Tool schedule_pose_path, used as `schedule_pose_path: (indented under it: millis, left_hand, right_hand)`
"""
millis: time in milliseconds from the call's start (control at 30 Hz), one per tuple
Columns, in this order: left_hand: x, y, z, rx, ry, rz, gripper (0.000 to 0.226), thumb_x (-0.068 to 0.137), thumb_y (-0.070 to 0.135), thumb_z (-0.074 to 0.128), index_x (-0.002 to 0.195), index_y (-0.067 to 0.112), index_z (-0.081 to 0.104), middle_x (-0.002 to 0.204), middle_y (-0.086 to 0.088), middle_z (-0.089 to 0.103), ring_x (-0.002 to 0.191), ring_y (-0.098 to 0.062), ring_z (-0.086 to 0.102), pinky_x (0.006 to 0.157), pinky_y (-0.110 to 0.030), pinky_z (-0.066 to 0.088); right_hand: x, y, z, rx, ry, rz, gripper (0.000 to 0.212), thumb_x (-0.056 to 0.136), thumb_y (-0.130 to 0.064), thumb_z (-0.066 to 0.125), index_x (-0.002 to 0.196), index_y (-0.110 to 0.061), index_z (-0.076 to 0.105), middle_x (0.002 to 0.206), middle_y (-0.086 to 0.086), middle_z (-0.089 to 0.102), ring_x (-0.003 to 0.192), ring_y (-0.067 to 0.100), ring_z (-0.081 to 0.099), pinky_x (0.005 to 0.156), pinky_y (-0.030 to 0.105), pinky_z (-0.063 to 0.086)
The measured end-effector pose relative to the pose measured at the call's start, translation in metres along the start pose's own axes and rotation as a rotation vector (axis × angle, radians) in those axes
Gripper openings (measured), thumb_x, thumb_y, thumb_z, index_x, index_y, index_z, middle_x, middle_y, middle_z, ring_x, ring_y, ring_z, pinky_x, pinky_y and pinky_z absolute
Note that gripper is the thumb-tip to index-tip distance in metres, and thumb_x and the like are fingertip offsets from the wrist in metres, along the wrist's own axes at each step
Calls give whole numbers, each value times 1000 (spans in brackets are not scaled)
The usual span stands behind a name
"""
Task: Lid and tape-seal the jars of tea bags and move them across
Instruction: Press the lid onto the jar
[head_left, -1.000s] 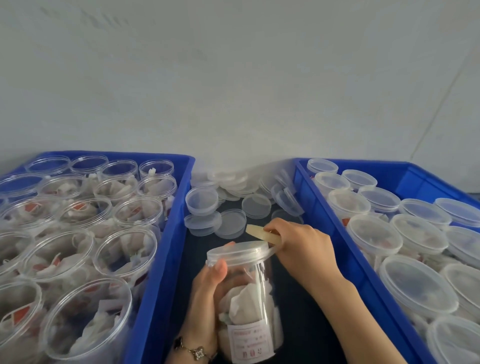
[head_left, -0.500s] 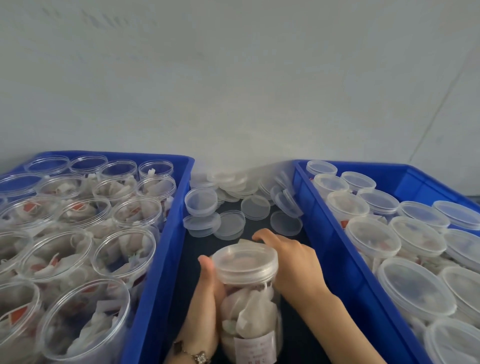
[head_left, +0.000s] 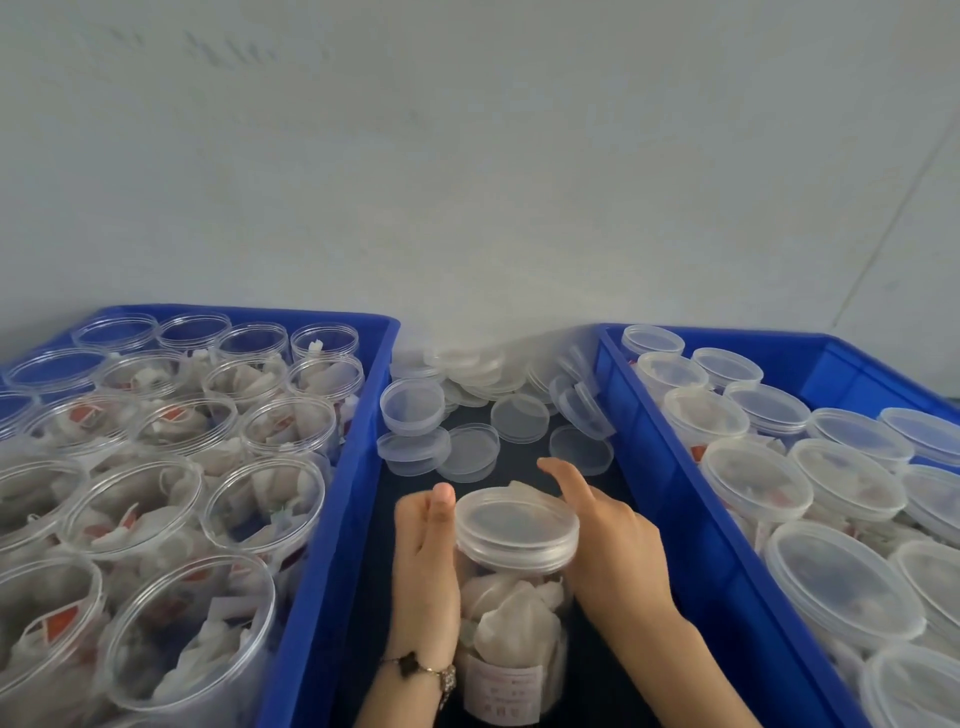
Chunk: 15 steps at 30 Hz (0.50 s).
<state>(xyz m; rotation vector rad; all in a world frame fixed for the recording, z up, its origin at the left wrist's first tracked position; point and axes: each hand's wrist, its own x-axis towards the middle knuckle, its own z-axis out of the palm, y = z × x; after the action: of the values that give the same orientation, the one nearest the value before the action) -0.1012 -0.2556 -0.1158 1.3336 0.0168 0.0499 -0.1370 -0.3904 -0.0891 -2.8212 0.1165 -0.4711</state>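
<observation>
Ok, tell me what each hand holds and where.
Left hand grips the clear lidded plastic jar of tea bags by its side wall; right hand wraps its translucent round lid.
</observation>
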Motion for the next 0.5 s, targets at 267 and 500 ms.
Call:
schedule_pose_path:
  millis: [267, 500]
  left_hand:
    - [-13, 7, 2, 301, 198, 169, 26, 91, 55, 41, 82, 39, 61, 73, 25, 65, 79, 14, 59, 66, -5, 40]
    - [-25, -7, 8, 422, -50, 138, 97, 34, 58, 85, 118, 43, 39, 108, 24, 52, 98, 17, 49, 70, 0, 38]
  right_hand:
    - [4, 7, 16, -66, 24, 65, 52, 91, -43, 53, 137, -33, 31, 110, -10, 60, 89, 10, 62, 67, 24, 44]
    - [-2, 0, 19, 5, 30, 12, 31, 93, -43, 47, 120, -35, 34, 104, -8, 50, 82, 11, 57, 63, 22, 42]
